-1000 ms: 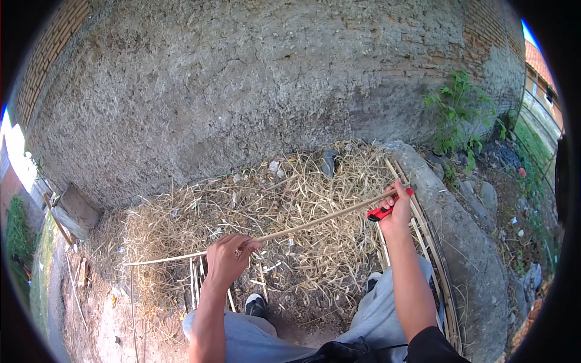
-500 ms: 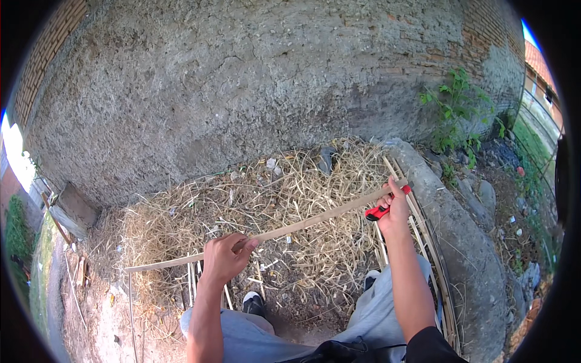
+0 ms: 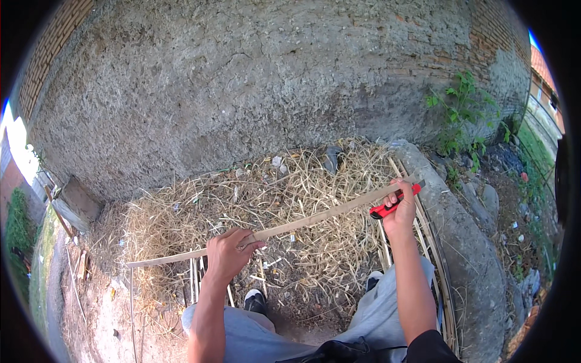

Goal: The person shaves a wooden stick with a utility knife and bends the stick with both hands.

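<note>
A long, flat, pale bamboo strip [image 3: 315, 219] slants across in front of me, its left end lower than its right. My left hand [image 3: 229, 253] is closed around it left of the middle, thumb along the near side. My right hand [image 3: 400, 209] grips a red and black utility knife [image 3: 384, 212] at the strip's right end. The knife's blade end shows past the fingers, close to the strip; whether it cuts into the wood I cannot tell. Fingers of the right hand also press against the strip.
Curly bamboo shavings [image 3: 321, 254] cover the ground below. More long strips [image 3: 431, 242] lie by my right leg, along a raised concrete edge [image 3: 463, 260]. A rough plastered wall [image 3: 260, 91] rises ahead, with a green plant [image 3: 463, 115] at its right.
My right hand has shifted slightly to the right along the strip's end with the knife. The left hand keeps its hold in nearly the same place. The view has moved a little.
</note>
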### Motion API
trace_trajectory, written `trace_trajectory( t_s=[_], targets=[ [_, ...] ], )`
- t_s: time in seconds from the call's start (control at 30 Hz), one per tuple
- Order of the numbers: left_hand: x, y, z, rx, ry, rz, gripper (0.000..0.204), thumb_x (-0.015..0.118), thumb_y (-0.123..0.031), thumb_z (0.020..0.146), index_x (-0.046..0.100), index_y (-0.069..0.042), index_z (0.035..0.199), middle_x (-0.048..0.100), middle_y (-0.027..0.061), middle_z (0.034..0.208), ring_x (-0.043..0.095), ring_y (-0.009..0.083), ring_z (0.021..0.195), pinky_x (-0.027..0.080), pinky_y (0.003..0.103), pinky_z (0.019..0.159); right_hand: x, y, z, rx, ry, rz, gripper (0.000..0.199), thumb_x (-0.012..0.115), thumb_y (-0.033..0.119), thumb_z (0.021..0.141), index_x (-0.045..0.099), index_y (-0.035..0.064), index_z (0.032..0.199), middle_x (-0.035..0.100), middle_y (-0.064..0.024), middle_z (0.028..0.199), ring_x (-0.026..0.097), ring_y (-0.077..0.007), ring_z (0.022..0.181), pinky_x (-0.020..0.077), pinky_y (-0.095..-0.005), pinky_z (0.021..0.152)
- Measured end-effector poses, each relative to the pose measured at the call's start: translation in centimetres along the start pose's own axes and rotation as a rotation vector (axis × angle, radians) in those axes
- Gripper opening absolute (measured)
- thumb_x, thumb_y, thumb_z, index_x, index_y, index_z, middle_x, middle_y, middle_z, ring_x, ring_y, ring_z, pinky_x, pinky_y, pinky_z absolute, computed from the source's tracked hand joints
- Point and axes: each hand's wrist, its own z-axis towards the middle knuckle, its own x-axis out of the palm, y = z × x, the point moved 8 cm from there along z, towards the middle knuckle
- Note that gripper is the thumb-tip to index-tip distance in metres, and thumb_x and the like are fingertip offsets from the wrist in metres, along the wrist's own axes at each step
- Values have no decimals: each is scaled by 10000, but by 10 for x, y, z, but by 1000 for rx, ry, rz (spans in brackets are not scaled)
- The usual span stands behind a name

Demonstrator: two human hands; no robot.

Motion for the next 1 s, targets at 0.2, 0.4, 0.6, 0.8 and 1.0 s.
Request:
trace_trajectory(
  t_s=[0.2,0.4,0.6,0.8,1.0],
  targets=[
    [-2,2,-1,-5,-21,36,287,866,-193,682,745,-41,893,712,78,793,693,240,672,529,340,589,2,-1,-2,76,25,65,156,584,150,850,541,78,981,564,-49,886,422,-82,523,366,-250,475],
    [3,4,-3,6,-22,42,190,811,-114,721,741,-66,891,709,62,788,690,232,667,522,340,585,-12,-10,7,125,-28,34,181,642,191,867,538,79,964,562,-34,845,406,-68,501,350,-237,454],
    [6,6,-3,2,-2,54,222,771,-73,703,730,-80,921,708,49,830,688,245,692,528,349,624,-7,-10,2,131,-42,21,150,681,162,868,559,84,911,557,-6,798,398,-57,487,341,-221,443],
    [3,1,-2,9,-12,51,259,761,-29,684,720,-82,934,701,44,866,686,264,711,534,363,622,-9,-11,3,142,-44,33,141,679,138,866,556,84,908,549,2,781,397,-52,485,342,-216,444],
    [-1,-10,0,55,-53,6,256,771,-24,692,709,-78,935,680,56,1009,682,277,717,547,368,612,-12,-11,10,122,-23,36,136,668,138,877,547,80,901,533,1,776,398,-48,497,342,-209,444]
  ],
)
